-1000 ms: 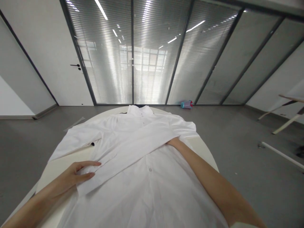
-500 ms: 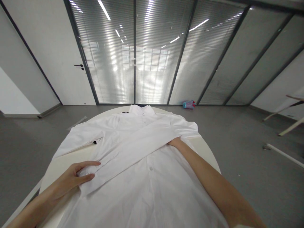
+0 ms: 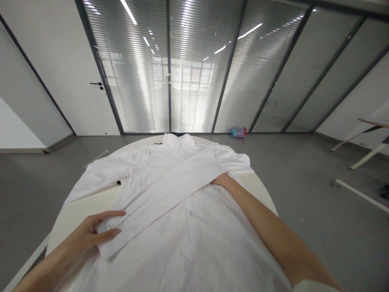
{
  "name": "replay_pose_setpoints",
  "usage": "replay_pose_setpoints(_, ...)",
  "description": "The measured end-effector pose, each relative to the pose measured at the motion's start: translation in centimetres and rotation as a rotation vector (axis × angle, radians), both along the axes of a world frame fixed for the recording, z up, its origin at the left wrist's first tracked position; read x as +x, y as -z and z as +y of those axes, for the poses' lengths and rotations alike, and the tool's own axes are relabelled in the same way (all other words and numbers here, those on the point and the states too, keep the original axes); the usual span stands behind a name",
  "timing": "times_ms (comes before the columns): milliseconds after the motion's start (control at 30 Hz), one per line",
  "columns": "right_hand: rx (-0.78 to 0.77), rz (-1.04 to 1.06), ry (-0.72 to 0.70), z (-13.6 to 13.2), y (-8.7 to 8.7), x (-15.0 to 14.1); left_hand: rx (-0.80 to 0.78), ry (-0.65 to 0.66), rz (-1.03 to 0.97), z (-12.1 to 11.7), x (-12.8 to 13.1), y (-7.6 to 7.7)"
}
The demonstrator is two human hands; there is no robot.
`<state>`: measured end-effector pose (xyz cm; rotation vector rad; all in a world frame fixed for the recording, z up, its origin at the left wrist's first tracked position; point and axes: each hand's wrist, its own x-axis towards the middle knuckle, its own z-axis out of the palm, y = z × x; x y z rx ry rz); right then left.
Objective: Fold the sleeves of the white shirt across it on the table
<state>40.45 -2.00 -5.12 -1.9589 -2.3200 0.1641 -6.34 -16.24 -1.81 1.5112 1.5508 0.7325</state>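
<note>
White shirt [image 3: 182,211] lies face up on the round table [image 3: 75,209], one sleeve [image 3: 161,194] folded across between both hands. Left hand [image 3: 91,233] pinches its cuff; right hand [image 3: 220,180] is hidden under the fold, its state unclear. Folding seems midway; the far sleeve likely comes next.

A round, cream table [image 3: 75,209] fills the lower middle of the frame, its bare top showing at lower left and in a strip at right. A white shirt [image 3: 182,211] lies spread flat across most of it, collar at the far edge, one sleeve folded diagonally over the front, the other stretched toward the left edge. Around the table is grey floor [image 3: 304,182].
</note>
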Motion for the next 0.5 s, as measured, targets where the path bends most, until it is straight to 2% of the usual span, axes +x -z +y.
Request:
replay_pose_setpoints(67,-0.047,-0.01,-0.072,-1.0,-1.0,-0.3,0.028,0.013,0.021,-0.1,0.0,0.0)
replay_pose_setpoints(167,-0.051,-0.037,-0.139,-3.8,-3.0,-0.5,0.046,0.032,0.03,0.0,-0.3,0.5)
replay_pose_setpoints(267,-0.104,-0.009,-0.202,-7.1,-6.0,-0.5,0.062,0.07,0.017,0.5,-0.9,1.1)
replay_pose_setpoints(333,-0.116,0.088,-0.237,-8.0,-8.1,-0.7,0.05,0.089,0.016,0.8,-1.3,1.4)
replay_pose_setpoints(433,0.074,0.228,-0.168,-5.9,-10.1,-1.3,0.06,0.073,0.024,0.9,-1.5,1.5)
replay_pose_setpoints(500,0.231,0.197,-0.037,-2.7,-9.9,-1.9,0.058,0.054,0.027,0.5,-1.3,1.5)
